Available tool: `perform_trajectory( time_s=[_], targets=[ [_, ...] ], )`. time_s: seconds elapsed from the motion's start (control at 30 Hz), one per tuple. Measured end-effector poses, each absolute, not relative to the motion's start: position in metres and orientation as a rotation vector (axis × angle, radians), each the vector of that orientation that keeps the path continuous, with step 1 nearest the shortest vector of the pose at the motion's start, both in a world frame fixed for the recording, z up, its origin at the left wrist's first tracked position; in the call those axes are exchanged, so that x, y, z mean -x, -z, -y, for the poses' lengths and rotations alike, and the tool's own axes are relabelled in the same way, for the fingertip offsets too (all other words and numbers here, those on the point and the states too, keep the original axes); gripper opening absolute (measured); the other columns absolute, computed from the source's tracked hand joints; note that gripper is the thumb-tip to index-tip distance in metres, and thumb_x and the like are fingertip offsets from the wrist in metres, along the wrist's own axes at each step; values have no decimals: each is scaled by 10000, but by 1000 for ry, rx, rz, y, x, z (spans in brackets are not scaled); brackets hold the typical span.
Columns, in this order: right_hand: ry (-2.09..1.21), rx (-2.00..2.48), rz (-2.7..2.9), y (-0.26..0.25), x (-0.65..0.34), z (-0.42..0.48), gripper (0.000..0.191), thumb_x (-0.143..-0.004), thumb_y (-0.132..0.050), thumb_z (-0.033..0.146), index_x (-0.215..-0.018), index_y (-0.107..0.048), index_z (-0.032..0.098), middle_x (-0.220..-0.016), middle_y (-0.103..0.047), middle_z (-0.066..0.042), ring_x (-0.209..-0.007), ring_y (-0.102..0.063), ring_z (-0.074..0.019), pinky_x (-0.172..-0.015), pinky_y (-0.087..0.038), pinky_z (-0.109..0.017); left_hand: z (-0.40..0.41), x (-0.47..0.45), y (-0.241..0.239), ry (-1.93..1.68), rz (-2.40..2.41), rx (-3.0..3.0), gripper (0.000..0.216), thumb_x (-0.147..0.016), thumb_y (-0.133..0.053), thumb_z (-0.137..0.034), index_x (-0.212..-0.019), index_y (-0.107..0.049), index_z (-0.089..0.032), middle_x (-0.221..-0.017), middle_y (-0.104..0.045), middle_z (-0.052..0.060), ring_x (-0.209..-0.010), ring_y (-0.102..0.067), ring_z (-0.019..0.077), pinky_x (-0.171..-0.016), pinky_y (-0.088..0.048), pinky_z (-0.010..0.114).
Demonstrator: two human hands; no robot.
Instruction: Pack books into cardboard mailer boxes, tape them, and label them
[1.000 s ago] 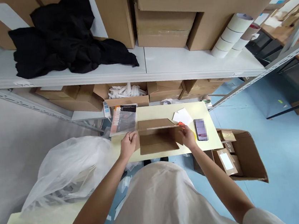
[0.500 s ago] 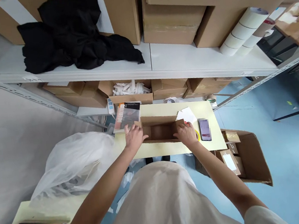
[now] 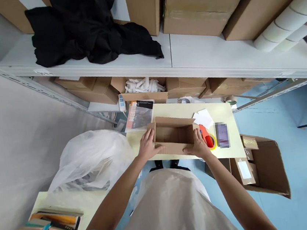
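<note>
The box (image 3: pixel 174 134) stands on the desk (image 3: pixel 169 109) between the left hand (image 3: pixel 147 145) and right hand (image 3: pixel 199 147). A book (image 3: pixel 139 116) lies behind it, leftward; the tape (image 3: pixel 214 139) and phone (image 3: pixel 222 135) lie to its right.

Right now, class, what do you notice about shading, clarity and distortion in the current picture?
Head view: the open cardboard box is darker inside than on its near flap; head view, too: blocky pixels mask the phone, and the white rolls look stretched towards the right edge.
</note>
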State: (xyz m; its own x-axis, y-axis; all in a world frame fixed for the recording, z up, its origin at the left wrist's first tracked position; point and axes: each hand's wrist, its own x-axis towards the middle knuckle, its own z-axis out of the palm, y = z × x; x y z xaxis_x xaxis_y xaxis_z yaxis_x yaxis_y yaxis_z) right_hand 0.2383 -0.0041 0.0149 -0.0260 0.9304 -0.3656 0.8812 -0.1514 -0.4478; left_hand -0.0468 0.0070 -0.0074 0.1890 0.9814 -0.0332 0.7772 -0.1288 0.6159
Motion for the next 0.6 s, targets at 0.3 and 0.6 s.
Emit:
perform_trajectory(
  time_s=[0.3, 0.6],
  targets=[
    [-977, 2259, 1995, -26, -233, 2, 1213, -616, -723, 490, -1471, 42, 98, -1547, 23, -205, -1429, -49, -309, -1119, -246, -431, -99, 128, 37, -472, -2161, -1370, 361, -788, -586, -330, -1098, -564, -148, -1219, -583, 133, -1233, -470, 253, -1048, -355, 379],
    [-888, 2257, 1989, -20, -233, 9, 1225, -627, -732, 467, -1473, 107, 181, -1556, 30, -168, -1416, -128, -339, -1067, -334, -481, -146, 148, 93, -233, -2271, -1124, 400, -726, -661, -271, -1057, -551, -75, -1129, -604, 243, -1176, -510, 346, -922, -431, 444]
  ],
)
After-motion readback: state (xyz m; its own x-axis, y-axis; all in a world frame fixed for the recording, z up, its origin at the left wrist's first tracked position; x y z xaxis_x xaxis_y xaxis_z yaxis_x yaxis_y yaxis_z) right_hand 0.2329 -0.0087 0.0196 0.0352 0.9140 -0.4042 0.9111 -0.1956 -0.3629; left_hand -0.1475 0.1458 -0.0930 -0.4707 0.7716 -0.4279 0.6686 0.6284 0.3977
